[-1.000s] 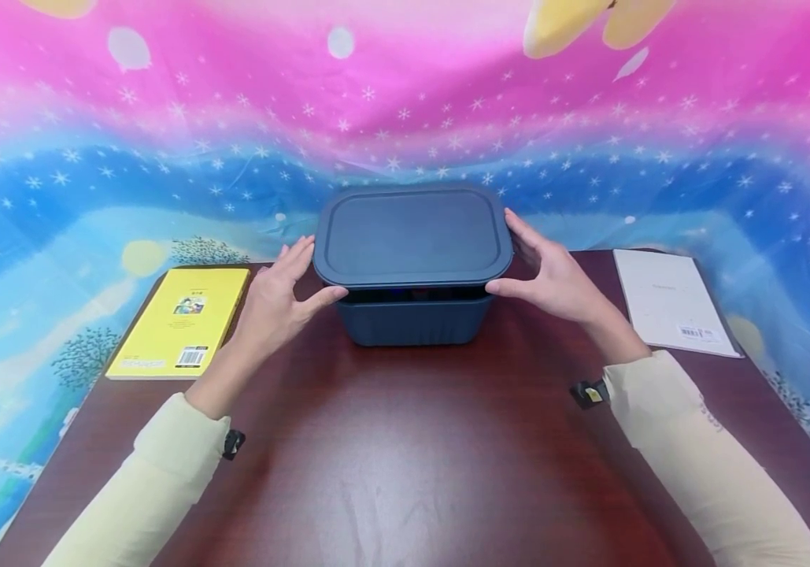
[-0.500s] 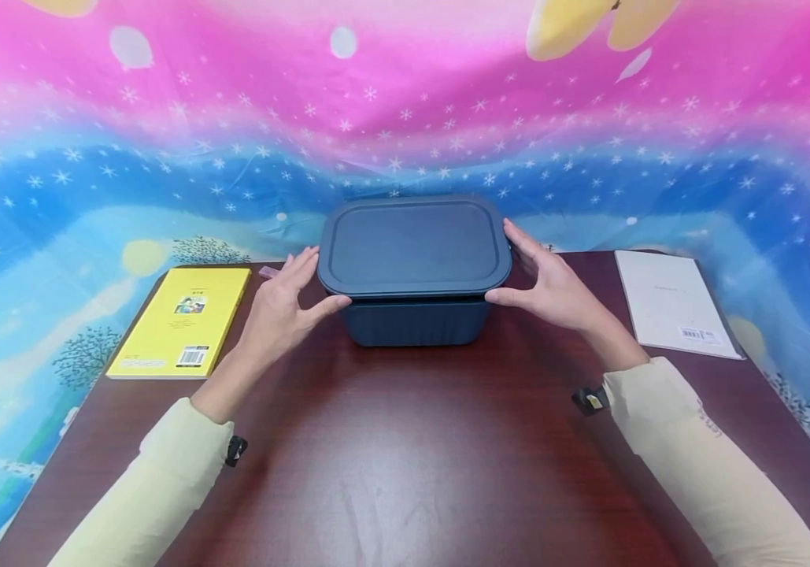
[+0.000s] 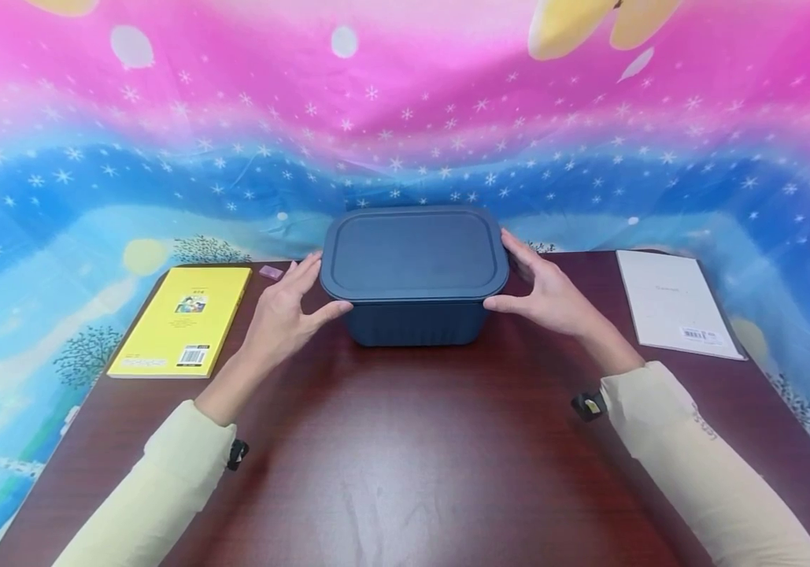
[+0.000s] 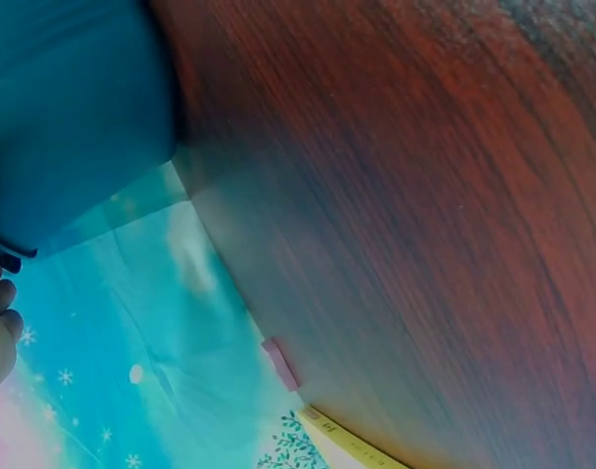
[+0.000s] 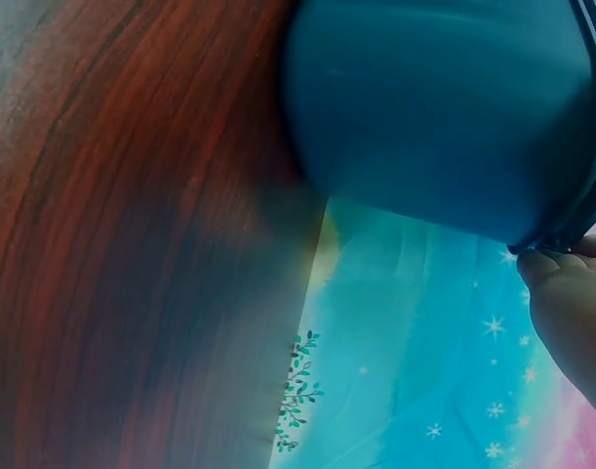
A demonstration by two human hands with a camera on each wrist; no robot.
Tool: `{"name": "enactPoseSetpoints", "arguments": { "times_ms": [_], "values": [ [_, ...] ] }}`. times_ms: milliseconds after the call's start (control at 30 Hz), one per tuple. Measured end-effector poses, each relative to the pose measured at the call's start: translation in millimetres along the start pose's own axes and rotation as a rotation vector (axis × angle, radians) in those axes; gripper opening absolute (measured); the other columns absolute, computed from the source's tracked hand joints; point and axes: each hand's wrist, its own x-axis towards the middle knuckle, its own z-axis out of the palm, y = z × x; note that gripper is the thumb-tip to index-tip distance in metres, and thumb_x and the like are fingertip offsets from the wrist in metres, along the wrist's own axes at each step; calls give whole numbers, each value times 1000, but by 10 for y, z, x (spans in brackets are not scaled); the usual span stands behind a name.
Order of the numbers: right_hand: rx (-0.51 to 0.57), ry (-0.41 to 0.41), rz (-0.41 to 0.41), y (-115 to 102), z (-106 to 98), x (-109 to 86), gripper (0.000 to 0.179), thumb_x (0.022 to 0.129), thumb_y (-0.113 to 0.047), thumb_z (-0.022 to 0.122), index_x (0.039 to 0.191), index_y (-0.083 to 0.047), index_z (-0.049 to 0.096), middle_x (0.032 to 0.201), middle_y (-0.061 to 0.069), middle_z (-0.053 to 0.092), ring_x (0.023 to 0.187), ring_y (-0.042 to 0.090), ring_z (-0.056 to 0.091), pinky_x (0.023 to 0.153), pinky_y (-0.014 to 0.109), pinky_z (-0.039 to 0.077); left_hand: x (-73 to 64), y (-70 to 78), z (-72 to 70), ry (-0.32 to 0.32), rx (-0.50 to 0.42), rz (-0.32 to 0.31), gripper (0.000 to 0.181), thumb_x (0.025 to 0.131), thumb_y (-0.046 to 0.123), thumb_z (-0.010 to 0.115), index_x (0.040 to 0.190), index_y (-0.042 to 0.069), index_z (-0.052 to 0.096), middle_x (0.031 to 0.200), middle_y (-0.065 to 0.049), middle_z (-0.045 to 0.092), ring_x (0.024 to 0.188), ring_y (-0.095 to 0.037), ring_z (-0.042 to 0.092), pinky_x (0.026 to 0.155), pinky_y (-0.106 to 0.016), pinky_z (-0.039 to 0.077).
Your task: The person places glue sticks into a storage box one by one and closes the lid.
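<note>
A dark blue storage box (image 3: pixel 415 324) stands at the back middle of the table in the head view. Its flat lid (image 3: pixel 415 252) lies over the top, with no gap showing along the front edge. My left hand (image 3: pixel 282 307) holds the lid's left end, thumb at the front corner and fingers along the side. At the opposite end my right hand (image 3: pixel 549 291) grips the lid the same way. In the right wrist view, fingertips (image 5: pixel 540 262) reach the lid's rim beside the box wall (image 5: pixel 425 117). Only a few left fingers show at the edge of the left wrist view.
A yellow book (image 3: pixel 181 323) lies on the table's left side, and a white booklet (image 3: pixel 677 303) on the right. A small pink block (image 3: pixel 271 272) sits near the back edge by my left hand. A patterned cloth (image 3: pixel 405 102) hangs behind the table (image 3: pixel 405 441).
The lid has come down onto the box, and the dark gap at its front has closed. Both hands moved slightly down with it. The pink block has come into sight behind my left hand.
</note>
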Motion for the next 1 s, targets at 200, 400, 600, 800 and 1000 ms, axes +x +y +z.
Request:
{"name": "enactPoseSetpoints", "arguments": {
  "times_ms": [200,400,600,800,1000],
  "values": [
    [9,-6,2,45,21,-3,102,87,-19,84,164,-17,16,168,-3,13,153,18,19,121,44,24,-10,-1,19,-17,4,-15,81,86,41,82,153,12,47,153,-13,47,144,-30,41,119,-46,28],
    [8,-10,15,71,38,0,102,87,-20,84,164,-16,16,168,-1,14,152,22,23,120,45,26,-33,-18,30,-34,-1,-36,81,85,42,82,152,10,48,152,-16,47,144,-33,40,118,-50,29],
    [9,-12,22,82,53,-2,102,86,-21,84,163,-16,17,168,1,16,151,23,25,120,46,27,-52,-24,29,-56,5,-67,82,86,44,81,152,10,48,152,-16,47,144,-36,39,118,-53,29],
    [12,-6,17,108,35,6,100,86,-21,85,163,-16,20,167,0,20,150,22,27,119,45,28,-50,-23,30,-65,8,-83,82,86,46,80,152,10,49,151,-17,48,143,-40,39,116,-56,31],
    [16,-10,-1,129,41,-8,99,86,-20,84,163,-18,22,166,-2,22,150,21,28,120,45,28,-55,-15,51,-54,-1,-61,80,86,47,80,152,13,49,150,-13,51,142,-36,42,117,-53,31]
  ]
}}
